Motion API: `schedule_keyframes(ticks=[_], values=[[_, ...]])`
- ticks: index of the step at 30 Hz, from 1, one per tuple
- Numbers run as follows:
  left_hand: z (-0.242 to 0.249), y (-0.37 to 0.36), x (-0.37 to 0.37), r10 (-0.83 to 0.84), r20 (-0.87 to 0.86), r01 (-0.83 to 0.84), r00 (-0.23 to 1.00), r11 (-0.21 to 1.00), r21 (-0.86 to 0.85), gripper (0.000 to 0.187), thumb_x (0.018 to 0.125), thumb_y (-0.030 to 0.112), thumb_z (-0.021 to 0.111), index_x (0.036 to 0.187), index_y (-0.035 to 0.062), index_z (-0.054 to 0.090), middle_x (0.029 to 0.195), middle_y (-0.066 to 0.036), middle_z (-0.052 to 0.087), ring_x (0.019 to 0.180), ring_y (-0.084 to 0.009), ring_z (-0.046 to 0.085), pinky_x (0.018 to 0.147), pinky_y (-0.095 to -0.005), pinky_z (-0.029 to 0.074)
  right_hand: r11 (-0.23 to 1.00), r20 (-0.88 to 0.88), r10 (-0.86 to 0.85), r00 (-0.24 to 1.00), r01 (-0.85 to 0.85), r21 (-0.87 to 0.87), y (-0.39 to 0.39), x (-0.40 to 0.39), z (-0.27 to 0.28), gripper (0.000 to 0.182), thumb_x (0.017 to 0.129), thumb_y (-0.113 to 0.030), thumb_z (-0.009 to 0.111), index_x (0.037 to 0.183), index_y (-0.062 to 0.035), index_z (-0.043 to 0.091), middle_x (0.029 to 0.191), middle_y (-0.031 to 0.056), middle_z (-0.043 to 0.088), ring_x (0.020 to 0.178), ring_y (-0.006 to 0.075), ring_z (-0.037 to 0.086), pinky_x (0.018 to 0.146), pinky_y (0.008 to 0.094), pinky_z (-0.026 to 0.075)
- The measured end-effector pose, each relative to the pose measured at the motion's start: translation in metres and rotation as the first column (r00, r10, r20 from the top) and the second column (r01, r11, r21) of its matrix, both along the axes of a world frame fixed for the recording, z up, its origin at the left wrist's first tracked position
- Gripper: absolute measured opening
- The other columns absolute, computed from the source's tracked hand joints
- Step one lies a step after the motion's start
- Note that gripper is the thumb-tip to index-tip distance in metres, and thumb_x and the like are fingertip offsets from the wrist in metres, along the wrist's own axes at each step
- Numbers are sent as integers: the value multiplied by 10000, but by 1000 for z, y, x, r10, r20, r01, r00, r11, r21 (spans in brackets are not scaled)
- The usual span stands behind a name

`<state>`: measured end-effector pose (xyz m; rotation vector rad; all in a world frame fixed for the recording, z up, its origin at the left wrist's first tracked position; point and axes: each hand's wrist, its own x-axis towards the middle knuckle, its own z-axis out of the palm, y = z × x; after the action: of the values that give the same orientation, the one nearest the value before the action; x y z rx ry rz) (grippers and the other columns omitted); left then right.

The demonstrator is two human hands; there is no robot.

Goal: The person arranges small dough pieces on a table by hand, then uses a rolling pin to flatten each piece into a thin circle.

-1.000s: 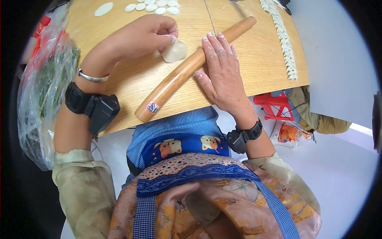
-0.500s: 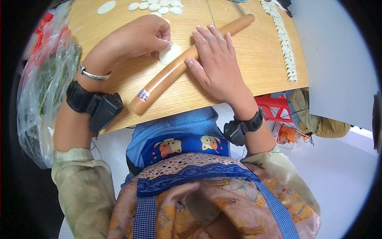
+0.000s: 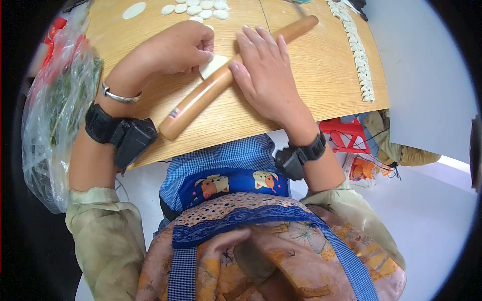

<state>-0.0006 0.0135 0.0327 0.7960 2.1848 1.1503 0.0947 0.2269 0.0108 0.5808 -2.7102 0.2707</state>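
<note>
A long wooden rolling pin [image 3: 201, 95] lies diagonally on the wooden table [image 3: 321, 85]. My right hand [image 3: 266, 70] rests flat on top of it, fingers stretched out. On the pin's left side, my left hand [image 3: 188, 47] pinches the edge of a flat white dough round [image 3: 213, 65], which is partly under the pin. Small dough discs [image 3: 194, 9] lie in a cluster beyond my left hand, with a larger flat round [image 3: 134, 10] to their left.
A long row of folded white dough pieces [image 3: 359, 55] runs along the right side of the table. Clear plastic bags with greens [image 3: 60, 110] hang at the left edge. Below the right edge are a red stool [image 3: 346, 135] and cables.
The rolling pin and my right hand have shifted slightly left and toward me. The dough round now shows a more angular visible part beside the pin.
</note>
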Motion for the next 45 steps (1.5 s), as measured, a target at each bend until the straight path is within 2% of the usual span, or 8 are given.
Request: schedule_keyframes(ticks=[11, 13, 16, 19, 23, 29, 31, 45], values=[[-6, 1, -8, -85, -199, 68, 976, 994, -89, 98, 910, 104, 612, 874, 15, 588, 750, -17, 592, 714, -79, 575, 627, -262, 472, 999, 126, -23, 992, 26, -19, 25, 46, 1, 734, 1008, -429, 537, 1558, 19, 347, 1597, 242, 362, 1528, 434, 253, 1242, 596, 154], [-12, 4, -9, -71, -51, 80, 996, 977, 197, 101, 930, 138, 624, 907, 42, 600, 839, 33, 588, 790, -68, 557, 700, -247, 466, 999, 127, -31, 991, 32, -6, 25, 46, 0, 736, 1009, -430, 537, 1559, 19, 346, 1598, 240, 362, 1531, 431, 250, 1244, 595, 151], [-10, 6, -5, -39, 67, 13, 997, 938, 347, 119, 952, 179, 640, 980, 65, 621, 881, 71, 586, 787, -49, 555, 713, -205, 461, 999, 130, -39, 991, 39, 7, 25, 46, 0, 739, 1011, -434, 537, 1561, 19, 343, 1599, 239, 360, 1534, 425, 246, 1246, 594, 149], [-1, 6, 1, 5, 358, -155, 934, 907, 392, 155, 963, 186, 650, 1069, 75, 631, 899, 69, 597, 783, -25, 553, 695, -172, 453, 999, 130, -38, 991, 39, 2, 25, 46, 0, 741, 1010, -436, 538, 1562, 17, 342, 1600, 237, 359, 1536, 421, 245, 1244, 596, 152], [6, 3, 3, 60, 444, -216, 894, 926, 309, 217, 957, 212, 666, 1117, 70, 632, 914, 68, 609, 779, -10, 553, 658, -161, 441, 999, 128, -40, 991, 40, 0, 25, 47, 0, 742, 1008, -436, 543, 1565, 12, 342, 1601, 229, 361, 1538, 418, 242, 1239, 607, 159], [-2, -4, -9, -187, 290, 113, 939, 961, 254, 283, 863, 139, 697, 1117, 34, 633, 892, 35, 623, 798, -34, 563, 670, -190, 455, 999, 133, -45, 990, 45, 3, 24, 47, 0, 738, 1004, -438, 546, 1566, -1, 350, 1605, 218, 361, 1534, 418, 247, 1234, 614, 164], [-1, -2, -6, -281, 44, 274, 959, 954, 118, 285, 807, 74, 666, 1085, 16, 636, 881, 10, 626, 804, -69, 555, 693, -236, 463, 999, 126, -46, 991, 45, 5, 24, 47, -1, 737, 1003, -440, 547, 1564, -2, 354, 1603, 216, 362, 1533, 418, 249, 1233, 615, 167], [4, 2, 6, -182, -102, 192, 978, 977, 96, 260, 790, 1, 679, 1047, 19, 638, 804, 1, 587, 759, -90, 538, 686, -264, 464, 999, 111, -42, 993, 43, -1, 23, 47, -1, 720, 997, -436, 553, 1559, -22, 372, 1596, 200, 374, 1526, 418, 259, 1227, 616, 178]])
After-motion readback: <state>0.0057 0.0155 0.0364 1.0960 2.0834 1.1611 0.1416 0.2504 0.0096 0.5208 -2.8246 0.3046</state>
